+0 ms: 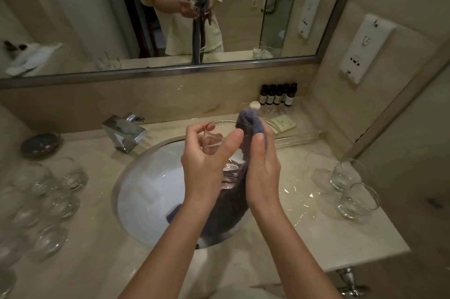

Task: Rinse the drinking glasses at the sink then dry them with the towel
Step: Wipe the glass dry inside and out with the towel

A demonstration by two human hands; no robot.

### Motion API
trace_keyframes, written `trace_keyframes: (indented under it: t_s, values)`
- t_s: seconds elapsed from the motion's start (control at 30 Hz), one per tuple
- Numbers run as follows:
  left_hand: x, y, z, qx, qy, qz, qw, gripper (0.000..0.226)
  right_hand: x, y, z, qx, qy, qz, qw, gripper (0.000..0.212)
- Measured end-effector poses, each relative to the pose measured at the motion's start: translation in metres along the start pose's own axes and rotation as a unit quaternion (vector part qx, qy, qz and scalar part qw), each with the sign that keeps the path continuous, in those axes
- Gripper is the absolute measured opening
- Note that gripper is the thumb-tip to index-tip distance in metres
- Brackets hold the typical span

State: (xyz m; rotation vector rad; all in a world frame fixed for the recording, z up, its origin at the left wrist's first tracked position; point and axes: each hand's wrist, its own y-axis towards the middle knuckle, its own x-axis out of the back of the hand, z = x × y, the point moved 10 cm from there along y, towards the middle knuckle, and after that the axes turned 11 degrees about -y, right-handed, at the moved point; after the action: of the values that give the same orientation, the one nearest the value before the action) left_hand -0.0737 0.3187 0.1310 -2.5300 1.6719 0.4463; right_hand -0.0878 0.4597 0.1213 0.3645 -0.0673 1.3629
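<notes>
Behind both hands, along the wall, a wide mirror point(73, 30) reflects the person holding the towel. Under the hands spreads the pale stone tabletop point(316, 233), with the white oval sink point(146, 191) set into it directly below them and a square chrome faucet point(124, 133) beyond and to the left of the left hand. The grey towel point(250, 120) runs from a bunched end above the right hand's grip down past the wrists into the sink. The left hand point(207, 164) holds a drinking glass point(219, 138) over the sink, fingers and thumb curled round its wall, the glass tilted with its mouth away from the person. The right hand point(263, 164) grips the towel, pressing it against the glass just beside the left thumb. Left of the left hand stands a blurred cluster of glasses point(41, 201); right of the right hand stand two more glasses point(350, 189). Beyond the right hand's grip, small dark bottles point(277, 94) line the wall.
</notes>
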Motion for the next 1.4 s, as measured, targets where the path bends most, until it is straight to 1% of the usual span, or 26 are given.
trace_keyframes:
  t_s: [0.1, 0.13, 0.17, 0.23, 0.27, 0.33, 0.4, 0.47, 0.57, 0.63, 0.67, 0.73, 0.77, 0.8, 0.87, 0.93, 0.97, 1.0, 1.07, 1.13, 1.17, 1.2, 1.27, 1.3, 1.33, 1.4]
  values:
    - [-0.009, 0.0, 0.003, 0.02, -0.028, 0.025, 0.999, 0.056, -0.007, 0.004, -0.027, -0.09, 0.085, 0.021, 0.992, 0.078]
    - [-0.01, -0.001, 0.006, 0.027, -0.026, 0.021, 0.999, 0.058, -0.007, 0.004, -0.028, -0.098, 0.095, 0.019, 0.99, 0.079]
    - [-0.01, -0.002, 0.007, 0.038, -0.014, 0.011, 0.999, 0.061, -0.005, 0.002, -0.026, -0.091, 0.103, 0.006, 0.991, 0.071]
    - [-0.006, -0.002, 0.012, 0.061, 0.038, -0.021, 0.997, 0.062, -0.001, -0.004, -0.02, -0.07, 0.113, -0.024, 0.991, 0.046]
    - [-0.004, -0.002, 0.011, 0.059, 0.063, -0.039, 0.996, 0.063, -0.001, -0.006, -0.018, -0.062, 0.115, -0.037, 0.991, 0.04]
    - [-0.003, -0.004, 0.0, 0.01, 0.087, -0.056, 0.995, 0.066, 0.002, -0.011, -0.012, -0.048, 0.115, -0.063, 0.99, 0.043]
    - [-0.006, -0.006, -0.01, -0.035, 0.086, -0.041, 0.995, 0.071, 0.004, -0.011, -0.005, -0.02, 0.099, -0.085, 0.991, 0.051]
    - [-0.008, -0.003, -0.014, -0.046, 0.074, -0.007, 0.996, 0.076, 0.008, -0.011, 0.003, 0.0, 0.075, -0.106, 0.992, 0.056]
    - [-0.006, 0.007, -0.016, -0.039, 0.038, 0.019, 0.998, 0.068, 0.012, -0.006, 0.012, 0.009, 0.09, -0.095, 0.991, 0.06]
    - [-0.008, 0.01, -0.011, -0.007, -0.002, 0.03, 1.0, 0.063, 0.004, 0.001, 0.0, -0.042, 0.137, -0.053, 0.988, 0.061]
    - [-0.01, 0.011, -0.008, 0.015, -0.025, 0.034, 0.999, 0.063, -0.003, 0.005, -0.009, -0.087, 0.163, -0.027, 0.982, 0.069]
    - [-0.012, 0.009, -0.001, 0.054, -0.009, 0.035, 0.998, 0.063, -0.018, 0.006, -0.029, -0.174, 0.199, 0.017, 0.964, 0.094]
    - [-0.013, 0.008, 0.003, 0.069, 0.024, 0.033, 0.997, 0.059, -0.023, 0.007, -0.037, -0.19, 0.206, 0.029, 0.96, 0.096]
    - [-0.012, 0.008, 0.009, 0.081, 0.062, 0.026, 0.994, 0.057, -0.022, 0.005, -0.039, -0.2, 0.192, 0.027, 0.96, 0.084]
    - [-0.007, 0.006, 0.013, 0.073, 0.122, 0.001, 0.99, 0.064, -0.012, 0.001, -0.037, -0.184, 0.169, -0.007, 0.968, 0.051]
    - [0.0, -0.001, 0.012, 0.054, 0.134, -0.044, 0.989, 0.072, -0.005, -0.002, -0.029, -0.143, 0.137, -0.029, 0.98, 0.04]
    - [0.001, -0.005, 0.011, 0.042, 0.135, -0.053, 0.989, 0.074, -0.001, -0.003, -0.022, -0.119, 0.126, -0.042, 0.984, 0.04]
    - [-0.001, -0.009, 0.008, 0.029, 0.141, -0.044, 0.989, 0.076, 0.002, -0.003, -0.017, -0.099, 0.114, -0.056, 0.987, 0.042]
    - [-0.008, -0.013, 0.007, 0.015, 0.144, -0.007, 0.989, 0.079, 0.005, -0.001, -0.011, -0.078, 0.1, -0.059, 0.99, 0.047]
    - [-0.008, -0.008, 0.009, 0.015, 0.13, 0.016, 0.991, 0.075, 0.006, 0.003, -0.015, -0.098, 0.114, -0.05, 0.987, 0.037]
    - [-0.009, -0.005, 0.009, 0.022, 0.111, 0.032, 0.993, 0.071, 0.004, 0.004, -0.023, -0.124, 0.14, -0.037, 0.982, 0.032]
    - [-0.011, -0.002, 0.012, 0.038, 0.084, 0.053, 0.994, 0.067, 0.0, 0.005, -0.031, -0.156, 0.176, -0.022, 0.972, 0.033]
    - [-0.016, -0.002, 0.018, 0.085, 0.018, 0.087, 0.992, 0.059, -0.011, 0.004, -0.045, -0.226, 0.252, 0.007, 0.941, 0.043]
    - [-0.018, -0.003, 0.021, 0.106, -0.007, 0.098, 0.99, 0.054, -0.015, 0.004, -0.048, -0.247, 0.273, 0.019, 0.929, 0.047]
    - [-0.019, -0.004, 0.023, 0.126, -0.018, 0.101, 0.987, 0.051, -0.017, 0.004, -0.049, -0.25, 0.28, 0.025, 0.926, 0.047]
    - [-0.014, -0.005, 0.031, 0.164, -0.01, 0.075, 0.984, 0.057, -0.011, 0.004, -0.04, -0.213, 0.245, 0.015, 0.946, 0.039]
